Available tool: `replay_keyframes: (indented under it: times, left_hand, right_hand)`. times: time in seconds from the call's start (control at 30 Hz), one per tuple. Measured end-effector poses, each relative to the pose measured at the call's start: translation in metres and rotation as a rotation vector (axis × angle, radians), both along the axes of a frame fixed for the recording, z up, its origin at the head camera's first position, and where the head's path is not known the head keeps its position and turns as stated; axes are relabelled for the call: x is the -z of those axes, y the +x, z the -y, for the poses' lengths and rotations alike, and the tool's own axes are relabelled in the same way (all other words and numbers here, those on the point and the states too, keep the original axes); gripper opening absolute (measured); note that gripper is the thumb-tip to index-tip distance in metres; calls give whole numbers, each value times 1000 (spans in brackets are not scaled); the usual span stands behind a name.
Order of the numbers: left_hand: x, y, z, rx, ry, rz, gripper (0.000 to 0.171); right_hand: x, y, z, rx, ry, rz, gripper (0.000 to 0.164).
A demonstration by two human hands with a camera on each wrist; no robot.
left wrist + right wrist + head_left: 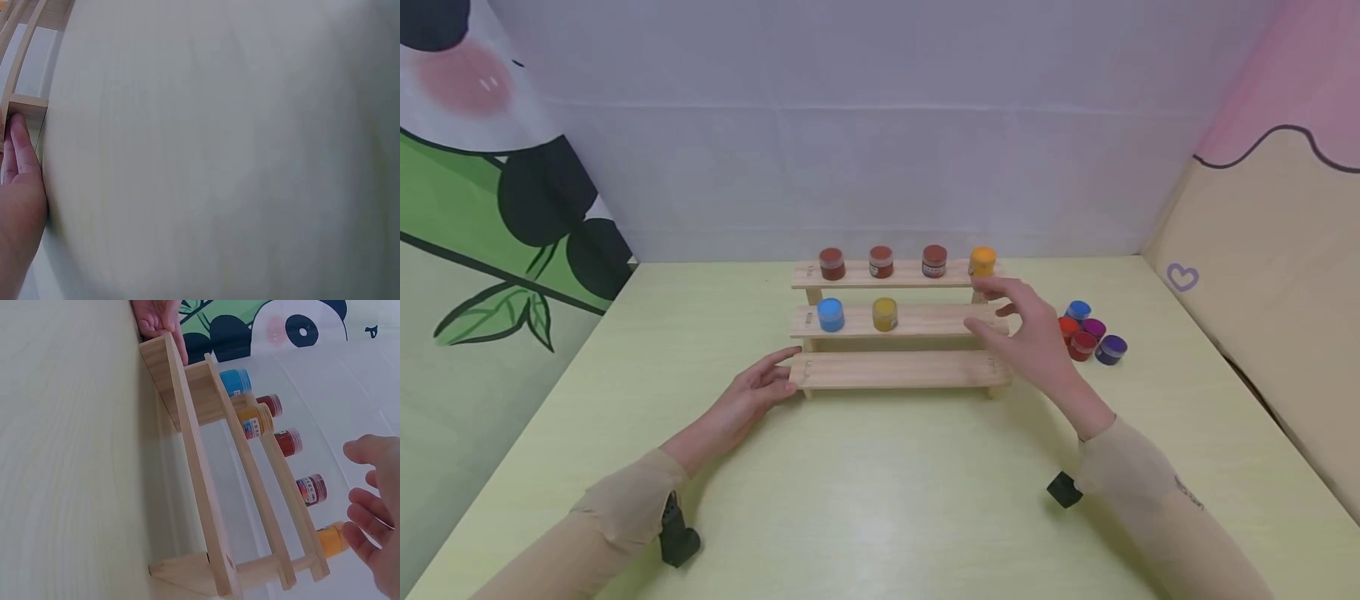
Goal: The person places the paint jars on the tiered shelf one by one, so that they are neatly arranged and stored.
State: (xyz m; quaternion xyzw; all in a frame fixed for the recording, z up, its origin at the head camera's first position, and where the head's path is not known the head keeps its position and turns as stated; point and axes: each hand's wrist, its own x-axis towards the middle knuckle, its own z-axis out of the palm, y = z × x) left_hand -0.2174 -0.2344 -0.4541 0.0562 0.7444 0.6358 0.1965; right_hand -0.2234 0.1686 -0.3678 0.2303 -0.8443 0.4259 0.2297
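Observation:
A three-step wooden display rack [902, 369] stands on the table, its left end held by my left hand [752, 392] at the lowest step. In the left wrist view the fingers [22, 147] reach up against the rack's wood. My right hand [1026, 329] hovers by the rack's right end, thumb and fingers apart with nothing between them. Its fingertips are near an orange paint jar [982, 261] on the top step. Three reddish-brown jars [882, 262] share that step. The middle step carries a blue jar [831, 315] and a dark-yellow jar [884, 314].
To the right of the rack, partly behind my right hand, several paint jars with blue, purple, orange-red, dark red and violet [1111, 350] tops cluster on the pale table [895, 500]. A pale cloth wall [887, 175] rises at the back, with printed panels on both sides.

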Motion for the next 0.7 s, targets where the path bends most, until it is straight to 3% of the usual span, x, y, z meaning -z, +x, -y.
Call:
replay_keyframes:
  times: [0.37, 0.7]
  left_hand:
    - [-1, -1, 0, 1, 0, 2, 66]
    - [1, -1, 0, 7, 10, -1, 66]
  right_hand:
    - [3, 5, -38, 95, 58, -130, 54]
    - [13, 9, -72, 171, 196, -200, 58]
